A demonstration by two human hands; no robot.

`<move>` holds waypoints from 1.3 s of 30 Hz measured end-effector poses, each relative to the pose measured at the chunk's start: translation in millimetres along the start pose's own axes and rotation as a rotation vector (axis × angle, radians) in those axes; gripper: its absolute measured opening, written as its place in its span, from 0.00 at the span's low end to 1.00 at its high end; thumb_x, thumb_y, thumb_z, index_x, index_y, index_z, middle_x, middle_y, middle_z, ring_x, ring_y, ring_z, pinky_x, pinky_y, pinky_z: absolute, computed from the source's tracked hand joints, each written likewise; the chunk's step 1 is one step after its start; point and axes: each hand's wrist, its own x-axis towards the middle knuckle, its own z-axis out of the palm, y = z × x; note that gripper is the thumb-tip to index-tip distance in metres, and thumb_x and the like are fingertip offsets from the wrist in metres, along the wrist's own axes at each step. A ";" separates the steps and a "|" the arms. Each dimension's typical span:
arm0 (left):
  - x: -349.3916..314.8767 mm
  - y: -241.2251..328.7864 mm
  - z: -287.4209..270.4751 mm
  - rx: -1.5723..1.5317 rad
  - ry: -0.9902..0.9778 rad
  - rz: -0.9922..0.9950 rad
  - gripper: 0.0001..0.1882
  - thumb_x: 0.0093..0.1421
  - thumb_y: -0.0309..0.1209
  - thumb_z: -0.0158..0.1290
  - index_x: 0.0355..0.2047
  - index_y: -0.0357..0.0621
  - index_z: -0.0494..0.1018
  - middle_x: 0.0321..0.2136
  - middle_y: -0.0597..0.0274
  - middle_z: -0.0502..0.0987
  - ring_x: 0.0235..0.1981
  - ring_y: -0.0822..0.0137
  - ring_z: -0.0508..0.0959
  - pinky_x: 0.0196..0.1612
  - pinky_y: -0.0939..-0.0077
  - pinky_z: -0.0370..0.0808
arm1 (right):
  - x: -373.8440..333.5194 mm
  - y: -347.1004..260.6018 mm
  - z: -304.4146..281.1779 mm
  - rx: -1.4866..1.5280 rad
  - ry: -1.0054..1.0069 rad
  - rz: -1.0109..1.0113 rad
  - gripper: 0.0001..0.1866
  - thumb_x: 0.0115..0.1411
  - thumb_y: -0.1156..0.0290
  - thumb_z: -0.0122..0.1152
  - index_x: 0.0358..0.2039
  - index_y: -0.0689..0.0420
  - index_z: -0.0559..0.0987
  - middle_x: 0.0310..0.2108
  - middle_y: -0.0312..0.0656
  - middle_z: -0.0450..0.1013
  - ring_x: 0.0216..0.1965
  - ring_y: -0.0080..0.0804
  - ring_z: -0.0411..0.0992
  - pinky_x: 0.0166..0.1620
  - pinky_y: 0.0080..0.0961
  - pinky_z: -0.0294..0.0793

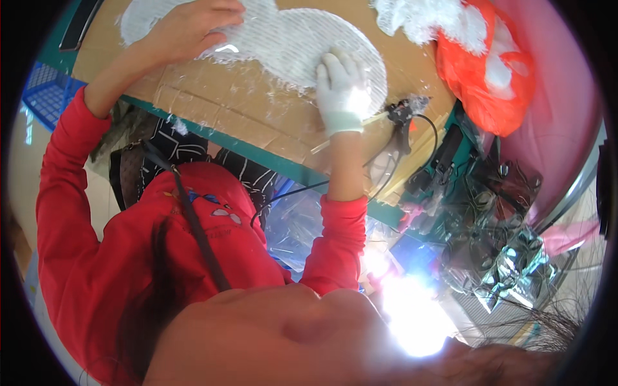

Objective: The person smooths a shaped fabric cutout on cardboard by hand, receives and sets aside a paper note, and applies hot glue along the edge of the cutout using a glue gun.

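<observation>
A white, translucent sheet-like piece [283,48] with rounded lobes and faint printed lines lies flat on brown cardboard [219,106]. My left hand [198,27], bare, rests on its left part near the upper edge of the picture, fingers stretched out and slightly bent. On the right lobe lies my right hand [343,87] in a white glove, its fingers spread and pressing on the surface. Neither hand grips anything that I can see. Just right of the glove sits a dark tool with a cord [400,114], resembling a glue gun. Thin clear shreds are scattered along the piece's near edge.
A red plastic bag [483,71] with white fluffy material [438,22] stands at the far right. Pale yellowish sticks [421,161] lie by the cord. Clear plastic packs [489,225] heap up at right. A blue basket [48,96] is at the left, below the green table edge [145,106].
</observation>
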 end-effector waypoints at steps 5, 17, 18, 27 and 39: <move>10.5 9.6 11.9 -0.143 -0.008 0.067 0.16 0.54 0.24 0.52 0.45 0.40 0.71 0.49 0.59 0.71 0.51 0.56 0.70 0.51 0.67 0.69 | -2.6 -1.4 2.8 0.022 0.045 -0.006 0.08 0.53 0.66 0.56 0.35 0.50 0.77 0.44 0.34 0.73 0.50 0.40 0.66 0.50 0.41 0.65; 61.2 59.3 50.7 -0.162 -0.061 0.235 0.17 0.55 0.26 0.52 0.46 0.42 0.71 0.53 0.60 0.69 0.54 0.57 0.68 0.52 0.66 0.71 | -5.4 -1.2 11.9 0.084 0.171 -0.026 0.08 0.50 0.70 0.58 0.34 0.53 0.77 0.43 0.37 0.73 0.46 0.43 0.68 0.48 0.39 0.67; 63.2 61.9 51.8 -0.098 -0.064 0.237 0.17 0.54 0.26 0.52 0.46 0.43 0.72 0.53 0.61 0.69 0.54 0.58 0.68 0.51 0.67 0.72 | -6.0 -0.8 12.2 0.085 0.179 -0.024 0.08 0.50 0.70 0.59 0.34 0.53 0.77 0.42 0.38 0.73 0.47 0.43 0.68 0.48 0.39 0.67; 65.8 65.2 51.5 0.012 -0.070 0.261 0.14 0.54 0.25 0.50 0.41 0.42 0.75 0.50 0.58 0.71 0.52 0.60 0.69 0.49 0.69 0.72 | -35.7 5.2 -36.4 0.143 0.310 0.012 0.09 0.50 0.74 0.58 0.34 0.57 0.76 0.41 0.46 0.73 0.45 0.44 0.69 0.49 0.40 0.66; 80.5 79.0 52.2 0.025 -0.130 0.202 0.07 0.56 0.31 0.51 0.33 0.43 0.75 0.51 0.66 0.72 0.50 0.64 0.69 0.45 0.70 0.74 | -79.5 72.7 -74.4 -0.401 0.167 0.475 0.24 0.47 0.65 0.63 0.45 0.59 0.72 0.46 0.49 0.70 0.48 0.51 0.66 0.50 0.45 0.67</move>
